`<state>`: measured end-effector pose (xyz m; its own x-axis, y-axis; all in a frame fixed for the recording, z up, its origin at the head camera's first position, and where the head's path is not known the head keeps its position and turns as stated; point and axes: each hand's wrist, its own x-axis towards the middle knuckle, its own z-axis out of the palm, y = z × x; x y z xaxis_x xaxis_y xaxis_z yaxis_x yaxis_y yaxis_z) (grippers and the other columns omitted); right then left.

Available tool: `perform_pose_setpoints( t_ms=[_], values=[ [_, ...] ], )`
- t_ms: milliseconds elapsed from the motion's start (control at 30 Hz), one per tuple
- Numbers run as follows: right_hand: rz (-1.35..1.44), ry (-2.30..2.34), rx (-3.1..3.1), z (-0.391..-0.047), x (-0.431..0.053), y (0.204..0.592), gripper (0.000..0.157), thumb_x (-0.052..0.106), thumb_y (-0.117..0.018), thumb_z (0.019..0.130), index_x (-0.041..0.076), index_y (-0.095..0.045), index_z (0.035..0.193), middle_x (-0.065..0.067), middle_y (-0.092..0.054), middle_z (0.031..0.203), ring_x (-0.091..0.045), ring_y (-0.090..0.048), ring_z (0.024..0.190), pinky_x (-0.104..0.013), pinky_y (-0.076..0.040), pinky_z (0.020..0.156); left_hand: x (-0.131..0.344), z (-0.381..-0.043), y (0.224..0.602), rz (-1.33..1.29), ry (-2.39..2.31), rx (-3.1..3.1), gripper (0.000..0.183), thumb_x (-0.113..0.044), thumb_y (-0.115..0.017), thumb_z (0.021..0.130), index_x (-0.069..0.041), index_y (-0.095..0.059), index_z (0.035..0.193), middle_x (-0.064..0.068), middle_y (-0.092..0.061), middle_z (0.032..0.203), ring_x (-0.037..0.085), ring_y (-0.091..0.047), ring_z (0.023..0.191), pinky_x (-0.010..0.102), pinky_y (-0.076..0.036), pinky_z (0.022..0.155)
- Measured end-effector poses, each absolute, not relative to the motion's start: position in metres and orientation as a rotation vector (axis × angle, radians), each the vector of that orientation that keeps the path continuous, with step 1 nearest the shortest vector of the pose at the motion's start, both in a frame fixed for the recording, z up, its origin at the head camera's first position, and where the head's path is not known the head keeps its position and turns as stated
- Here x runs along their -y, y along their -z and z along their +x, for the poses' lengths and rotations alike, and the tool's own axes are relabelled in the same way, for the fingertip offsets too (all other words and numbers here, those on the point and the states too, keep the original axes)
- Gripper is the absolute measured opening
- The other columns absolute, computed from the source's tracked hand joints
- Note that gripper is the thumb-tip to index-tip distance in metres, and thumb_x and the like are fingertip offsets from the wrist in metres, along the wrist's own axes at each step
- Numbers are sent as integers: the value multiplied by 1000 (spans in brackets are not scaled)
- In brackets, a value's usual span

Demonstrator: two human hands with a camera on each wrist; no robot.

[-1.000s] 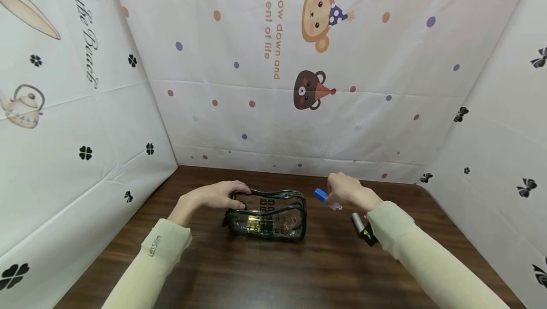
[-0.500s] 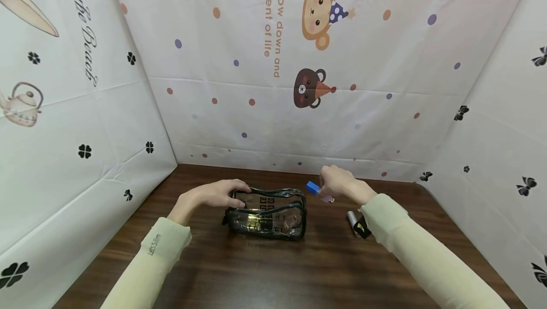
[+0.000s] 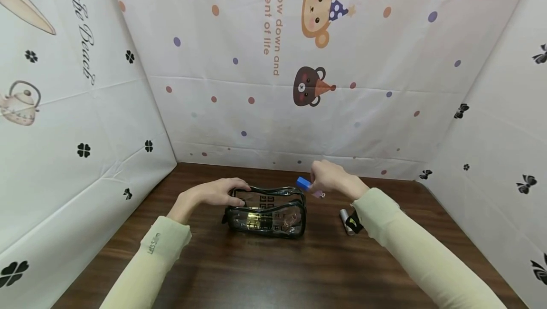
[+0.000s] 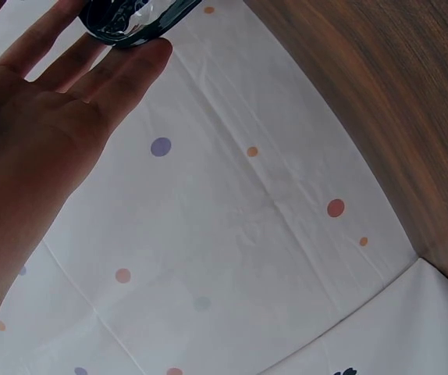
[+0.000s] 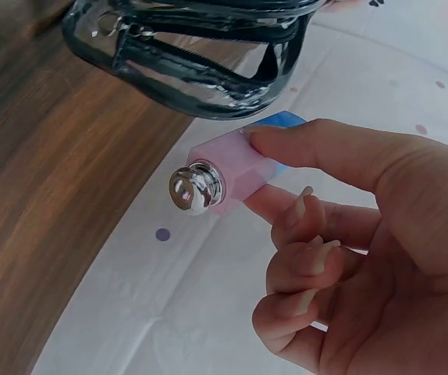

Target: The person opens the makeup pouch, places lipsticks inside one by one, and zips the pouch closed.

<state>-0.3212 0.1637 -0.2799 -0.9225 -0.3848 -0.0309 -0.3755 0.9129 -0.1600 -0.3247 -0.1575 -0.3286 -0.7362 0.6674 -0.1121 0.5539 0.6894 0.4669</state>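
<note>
A clear pouch with black trim (image 3: 267,223) stands on the brown table, its top open. My left hand (image 3: 209,192) holds its left end, thumb near the front rim and fingers at the back edge; in the left wrist view, straightish fingers touch the pouch (image 4: 142,35). My right hand (image 3: 331,177) pinches a small faceted pink-and-blue bottle with a round silver knob (image 5: 236,166) between thumb and index finger, the other fingers curled beside it. The bottle is in the air near the pouch's right end. A gold-and-black thing (image 3: 258,220) shows through the pouch's front.
A silver cylinder (image 3: 347,222) and a black item with a yellow-green mark (image 3: 354,223) lie on the table (image 3: 273,271) by the right forearm, which partly covers the black item. Printed white sheets (image 3: 273,124) enclose the table at the back and sides.
My right hand has moved left with the bottle, closer to the pouch. The silver cylinder and black item appear further left beside the forearm. My left hand stays on the pouch.
</note>
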Motion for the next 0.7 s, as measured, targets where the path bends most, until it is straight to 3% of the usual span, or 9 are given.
perform_pose_setpoints(
  t_ms=[367, 700],
  values=[
    [-674, 203, -3000, -321, -143, 268, 39, 15, -75, 78, 16, -48, 49, 7, -40, 45, -7, -28, 45, -21, -20, 42, 156, -326, 327, 981, -578, -2621, 50, -32, -59, 96, -12, -50, 140, 13, -39, 151, 35, -38, 138, 54, -36, 108],
    [-726, 153, -3000, -321, -123, 268, 31, 17, -76, 79, 14, -57, 55, 6, -46, 49, -8, -33, 47, -23, -25, 44, 157, -325, 327, 968, -573, -2620, 50, -33, -58, 96, -12, -49, 141, 15, -38, 151, 36, -38, 139, 55, -36, 108]
  ],
)
